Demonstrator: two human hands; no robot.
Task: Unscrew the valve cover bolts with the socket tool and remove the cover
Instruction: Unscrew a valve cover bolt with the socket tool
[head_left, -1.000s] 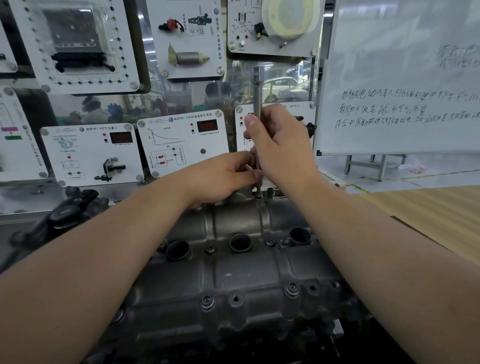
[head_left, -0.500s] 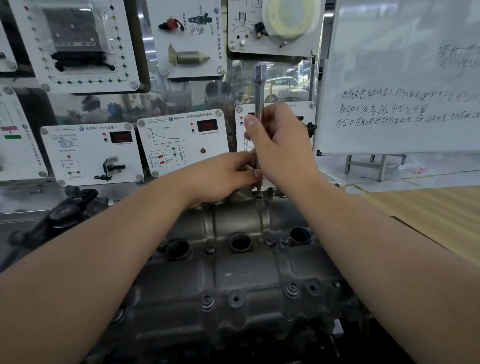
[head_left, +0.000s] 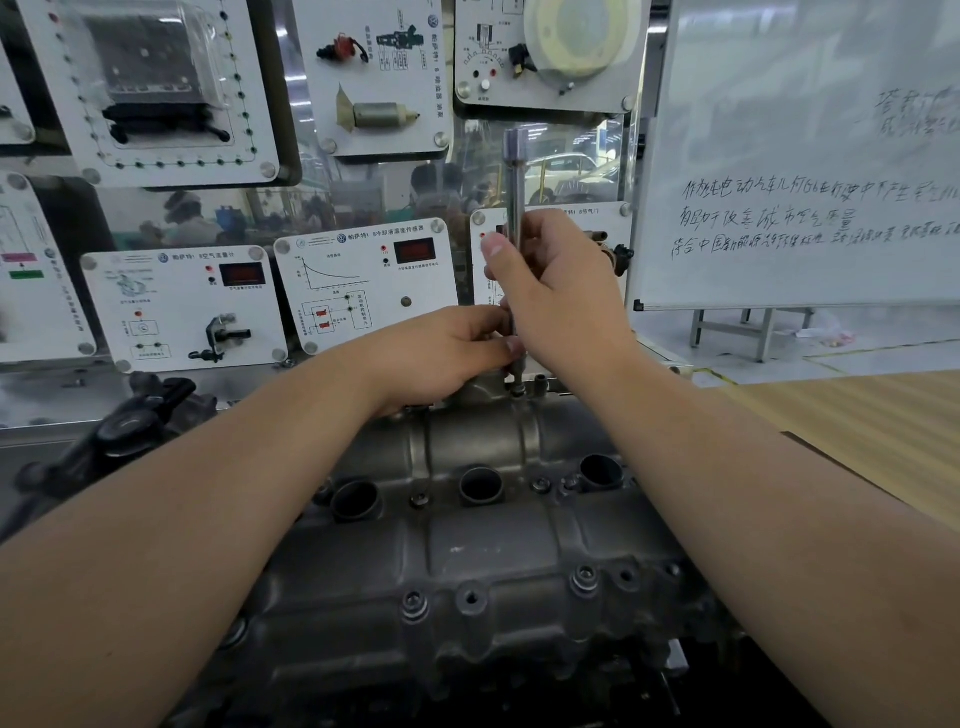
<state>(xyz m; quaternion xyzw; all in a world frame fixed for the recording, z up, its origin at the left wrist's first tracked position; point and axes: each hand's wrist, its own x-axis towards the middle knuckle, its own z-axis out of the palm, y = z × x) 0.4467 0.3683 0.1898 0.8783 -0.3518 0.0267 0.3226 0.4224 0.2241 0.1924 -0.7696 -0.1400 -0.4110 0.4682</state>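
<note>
Socket tool (head_left: 515, 218) stands upright on a bolt (head_left: 517, 389) at the cover's (head_left: 467, 545) far edge, right hand (head_left: 561, 291) gripping its shaft, left hand (head_left: 447, 353) pinching its base.

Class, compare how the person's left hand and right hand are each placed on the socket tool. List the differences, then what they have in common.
The right hand wraps the socket tool high on its upright shaft; the left hand pinches it low, near the bolt. The right hand's thumb points up along the shaft; the left hand's fingers reach in sideways. The left hand sits just over the valve cover; the right stays above it. Both grip the same tool.
</note>
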